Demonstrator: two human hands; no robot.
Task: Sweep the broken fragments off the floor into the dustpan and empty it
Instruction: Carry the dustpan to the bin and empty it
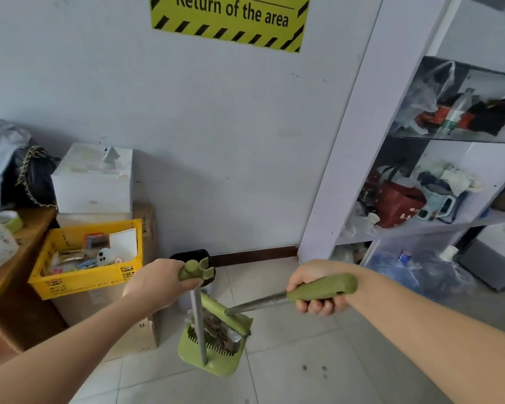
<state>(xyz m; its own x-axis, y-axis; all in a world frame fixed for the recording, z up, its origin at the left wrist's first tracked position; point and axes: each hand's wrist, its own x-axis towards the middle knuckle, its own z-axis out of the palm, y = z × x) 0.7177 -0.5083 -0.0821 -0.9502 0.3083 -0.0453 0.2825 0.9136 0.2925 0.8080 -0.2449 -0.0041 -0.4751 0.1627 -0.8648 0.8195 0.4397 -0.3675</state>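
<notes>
Item: light-green plastic dustpan [216,364] on an upright grey metal pole, low in the centre of the frame on the pale tiled floor [303,345]; brownish and pale fragments [216,330] lie inside its tray, behind the comb teeth. Left hand [155,282] clenched around the green grip at the pole's top, directly above the tray. Right hand [318,290] clenched around the green plastic handle of the broom [322,288], whose metal shaft runs down and left, its long axis slanting from centre right to the green broom head resting at the tray's mouth. Small black waste bin [193,255], partly hidden behind the left hand, stands against the white wall just above the dustpan in the frame, beside the yellow slatted plastic crate [85,278]. Judgement: emptying turns on lifting the dustpan up and forward to that bin; the left hand is nearer it. A few dark specks [314,370] remain at lower right.
</notes>
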